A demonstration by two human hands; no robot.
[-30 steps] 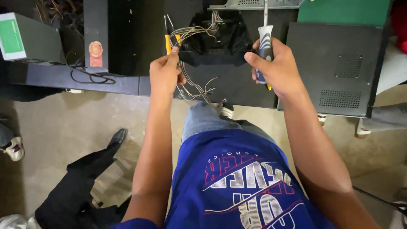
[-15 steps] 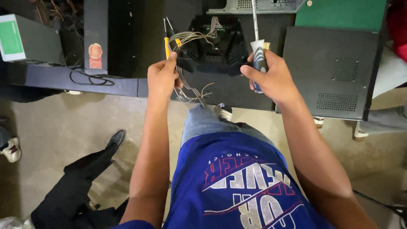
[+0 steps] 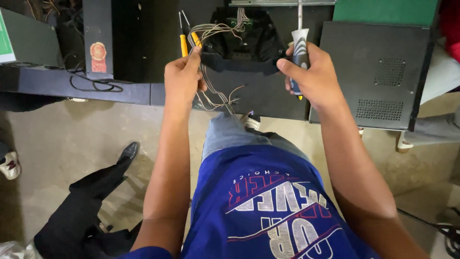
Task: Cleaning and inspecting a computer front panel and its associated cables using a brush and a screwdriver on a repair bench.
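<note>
The left hand [image 3: 183, 79] is closed in a pinch on a bundle of thin wires [image 3: 215, 93], with two slim yellow-handled tools [image 3: 188, 42] standing up just beyond its fingertips; whether it grips those too is hard to tell. The loose wire ends hang below and to the right of this hand, while the rest of the bundle runs up to a black panel [image 3: 244, 45] that lies between the two hands at the edge of the dark desk [image 3: 57, 81]. The right hand [image 3: 311, 76] is wrapped tightly around the white-and-blue handle of a screwdriver [image 3: 300, 48], whose metal shaft points up and away from the person, just beside the panel's right end. A black metal case [image 3: 378, 72] stands right of that hand, and another person's black shoe [image 3: 127, 152] rests on the concrete floor [image 3: 72, 139] below.
</note>
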